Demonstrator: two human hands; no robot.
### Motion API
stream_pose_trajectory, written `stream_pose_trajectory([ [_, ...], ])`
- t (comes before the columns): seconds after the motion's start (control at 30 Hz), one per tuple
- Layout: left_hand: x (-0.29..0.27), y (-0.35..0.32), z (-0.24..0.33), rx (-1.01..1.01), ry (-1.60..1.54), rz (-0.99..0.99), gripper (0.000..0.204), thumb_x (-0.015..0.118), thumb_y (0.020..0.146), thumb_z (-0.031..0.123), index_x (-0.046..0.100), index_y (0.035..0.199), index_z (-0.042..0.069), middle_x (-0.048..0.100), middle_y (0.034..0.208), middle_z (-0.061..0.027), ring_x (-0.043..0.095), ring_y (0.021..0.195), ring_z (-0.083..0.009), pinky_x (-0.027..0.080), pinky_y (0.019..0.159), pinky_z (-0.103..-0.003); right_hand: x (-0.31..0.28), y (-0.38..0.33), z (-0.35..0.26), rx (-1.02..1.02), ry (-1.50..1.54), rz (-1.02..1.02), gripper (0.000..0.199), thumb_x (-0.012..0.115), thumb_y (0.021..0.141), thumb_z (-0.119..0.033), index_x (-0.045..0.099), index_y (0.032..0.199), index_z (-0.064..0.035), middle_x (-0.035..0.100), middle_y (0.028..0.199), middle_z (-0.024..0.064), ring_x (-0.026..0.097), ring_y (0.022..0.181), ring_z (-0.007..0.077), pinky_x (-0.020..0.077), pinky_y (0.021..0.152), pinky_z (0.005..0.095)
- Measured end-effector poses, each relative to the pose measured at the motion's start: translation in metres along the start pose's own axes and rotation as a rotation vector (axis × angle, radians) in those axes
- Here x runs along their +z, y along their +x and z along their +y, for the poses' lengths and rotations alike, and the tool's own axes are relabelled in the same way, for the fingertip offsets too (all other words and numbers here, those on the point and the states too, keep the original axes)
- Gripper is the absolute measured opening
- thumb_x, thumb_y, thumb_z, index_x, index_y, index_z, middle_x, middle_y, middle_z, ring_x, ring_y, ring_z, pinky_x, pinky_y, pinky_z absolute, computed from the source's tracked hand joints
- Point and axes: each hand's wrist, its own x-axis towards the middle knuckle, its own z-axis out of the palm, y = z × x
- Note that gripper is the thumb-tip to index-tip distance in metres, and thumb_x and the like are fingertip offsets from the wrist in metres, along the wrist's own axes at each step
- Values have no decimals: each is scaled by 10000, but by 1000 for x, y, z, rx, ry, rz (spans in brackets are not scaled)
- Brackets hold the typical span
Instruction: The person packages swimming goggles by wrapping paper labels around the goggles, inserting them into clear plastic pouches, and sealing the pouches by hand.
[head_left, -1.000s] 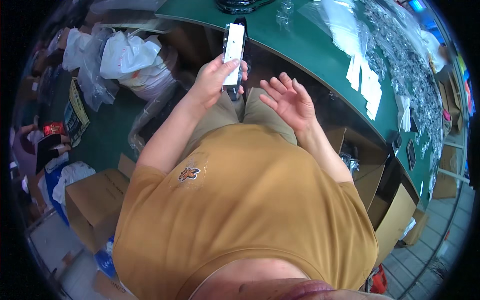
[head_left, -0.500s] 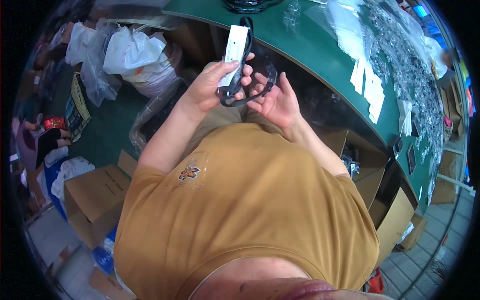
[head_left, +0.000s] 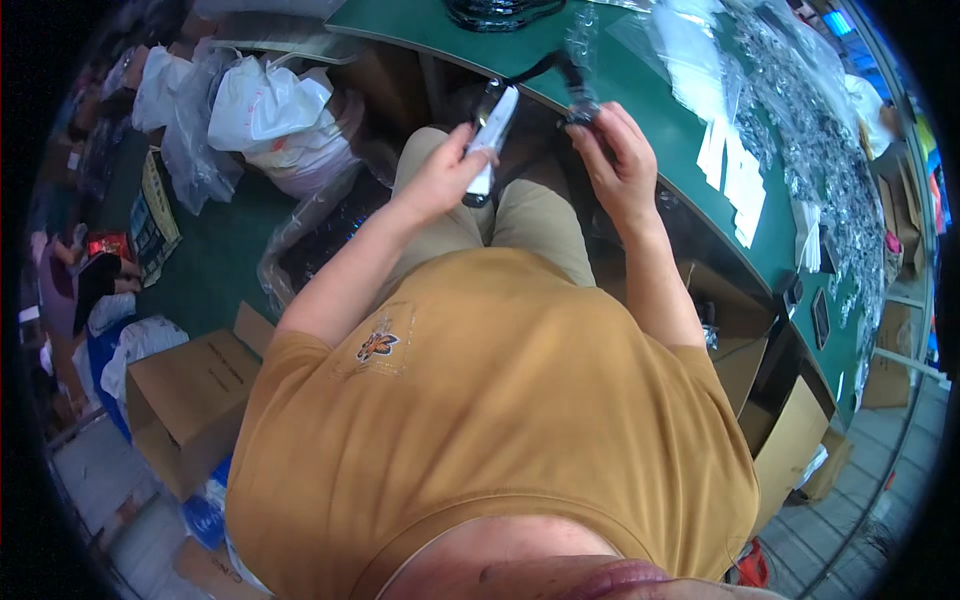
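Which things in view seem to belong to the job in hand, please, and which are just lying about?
In use: white strip, in the left hand; black strap, leading to the right hand.

Apparently lying about: white plastic bag; open cardboard box; dark phone-like slab.

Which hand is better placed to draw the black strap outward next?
Likely the right hand: it pinches the dark end of the black strap, nearer the green table, while the left hand grips the white piece.
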Motion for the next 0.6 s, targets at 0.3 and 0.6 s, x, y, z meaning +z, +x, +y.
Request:
stream_pose_trajectory([
  [0.3,39,-20,34,-237,-413,-223,287,487,1074,243,490,1302,68,630,1022,-60,653,881,-133,601,617,-302,53,-13,51,423,320,179,229,761,936,-154,672,1086,-5,664,915,3,631,835,101,518,772,260],
  [0.6,34,-29,32,-258,-310,-241,406,545,1072,368,515,1319,48,616,1007,-25,617,857,-99,535,711,-277,67,-28,46,578,608,187,243,725,971,-124,612,1171,-44,640,940,-23,598,828,64,502,764,219],
])
